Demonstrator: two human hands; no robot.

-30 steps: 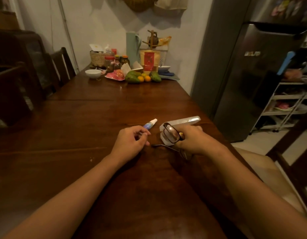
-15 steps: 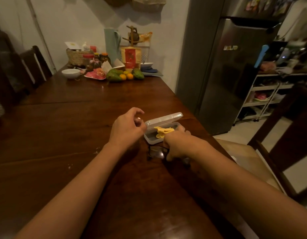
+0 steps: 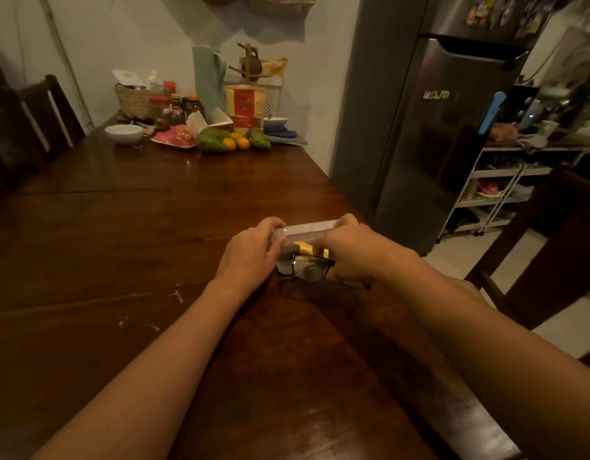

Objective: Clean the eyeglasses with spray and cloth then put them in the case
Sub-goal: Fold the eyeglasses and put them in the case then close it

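A clear plastic eyeglass case (image 3: 283,266) lies on the dark wooden table (image 3: 154,227) with its lid (image 3: 305,229) raised. A yellow cloth (image 3: 309,250) sits inside it. The black-framed eyeglasses (image 3: 312,267) stand upright against the case's front, one temple resting on the table. My left hand (image 3: 250,250) grips the lid's left end. My right hand (image 3: 351,250) holds the right side of the glasses, and its fingertips reach the lid's right end. No spray bottle is visible.
At the table's far end are a white bowl (image 3: 124,132), a basket (image 3: 137,101), jars, a pink plate and fruit (image 3: 232,142). A grey fridge (image 3: 436,144) stands to the right, with a wire shelf (image 3: 496,194) beyond it. A dark chair (image 3: 51,114) is on the left.
My left hand left the spray bottle and moved onto the case lid. My right hand brought the glasses down in front of the case. The view shifted right and the spray bottle went out of sight.
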